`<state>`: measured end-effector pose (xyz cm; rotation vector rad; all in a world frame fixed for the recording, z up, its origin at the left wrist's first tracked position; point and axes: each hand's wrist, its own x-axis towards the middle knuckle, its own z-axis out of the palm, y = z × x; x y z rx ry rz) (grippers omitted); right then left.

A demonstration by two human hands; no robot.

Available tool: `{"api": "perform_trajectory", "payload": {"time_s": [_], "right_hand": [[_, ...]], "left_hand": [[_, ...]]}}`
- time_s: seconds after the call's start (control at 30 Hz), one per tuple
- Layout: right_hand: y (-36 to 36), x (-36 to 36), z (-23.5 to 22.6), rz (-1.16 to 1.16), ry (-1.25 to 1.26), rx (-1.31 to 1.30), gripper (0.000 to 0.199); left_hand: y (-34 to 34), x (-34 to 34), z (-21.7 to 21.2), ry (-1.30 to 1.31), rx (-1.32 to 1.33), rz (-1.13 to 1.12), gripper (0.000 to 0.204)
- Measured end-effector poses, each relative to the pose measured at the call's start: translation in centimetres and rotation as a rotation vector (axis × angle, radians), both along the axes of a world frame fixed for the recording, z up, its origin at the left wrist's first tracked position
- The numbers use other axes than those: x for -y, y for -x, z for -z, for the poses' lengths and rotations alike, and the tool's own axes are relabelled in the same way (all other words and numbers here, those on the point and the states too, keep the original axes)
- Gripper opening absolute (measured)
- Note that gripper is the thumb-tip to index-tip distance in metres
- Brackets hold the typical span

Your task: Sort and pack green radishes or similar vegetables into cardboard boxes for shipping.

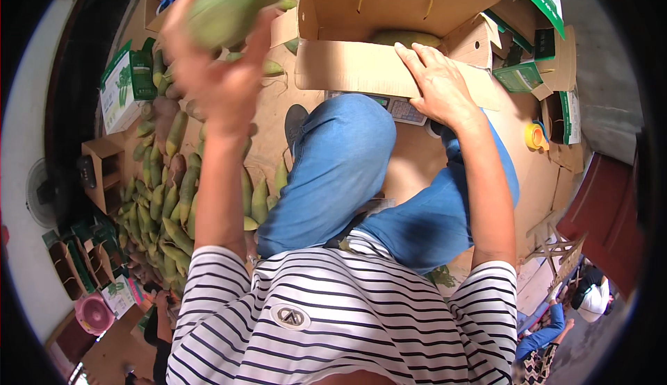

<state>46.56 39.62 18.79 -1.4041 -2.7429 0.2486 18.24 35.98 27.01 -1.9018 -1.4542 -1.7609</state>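
My left hand [215, 79], blurred by motion, is raised at the upper left with its fingers round a big green radish [240, 3]. The radish tilts above the floor and runs toward the top edge of the view. Fairly flat on the front flap of an opened cardboard box [347, 65] lies my right hand [441, 86], its fingers stretched out to the flap's upper edge. Inside that box a green radish [406, 38] shows partly behind the flap. A scale with keys [406, 112] peeks out beneath the box, between my knees.
A large heap of green radishes [167, 197] covers the floor on my left. Green-and-white cartons [125, 86] stand beyond it. At right lie a roll of yellow tape [535, 136] and more boxes [521, 78]. Another person [549, 329] is at the lower right.
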Motion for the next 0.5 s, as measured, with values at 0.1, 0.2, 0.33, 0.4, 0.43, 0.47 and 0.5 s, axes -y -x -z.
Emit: {"api": "perform_trajectory", "payload": {"time_s": [0.1, 0.2, 0.33, 0.4, 0.43, 0.47, 0.5], "right_hand": [[-0.2, 0.0, -0.4, -0.007, 0.016, -0.019, 0.077], [-0.3, 0.0, -0.8, -0.01, 0.042, -0.011, 0.075], [-0.4, 0.3, -0.5, 0.013, 0.049, -0.043, 0.081], [-0.3, 0.0, 0.0, -0.015, -0.068, -0.027, 0.074], [-0.3, -0.2, -0.2, -0.004, -0.031, -0.03, 0.074], [-0.1, -0.4, -0.6, -0.015, 0.017, -0.024, 0.075], [0.1, -0.6, -0.9, -0.03, 0.069, -0.017, 0.075]], "left_hand": [[-4.8, -3.5, 0.6, 0.092, -0.28, 0.07, 0.053], [-6.0, -4.5, 3.2, 0.59, -0.516, 0.046, 0.051], [-3.8, -1.6, 5.3, 0.503, -0.286, 0.08, 0.038], [-0.6, 1.3, 7.3, 0.579, -0.213, 0.018, 0.033], [1.1, 3.4, 8.8, 0.636, -0.188, -0.025, 0.031], [2.8, 5.8, 10.7, 0.745, -0.183, -0.058, 0.03], [4.5, 8.4, 13.1, 0.858, -0.175, -0.094, 0.029]]}}
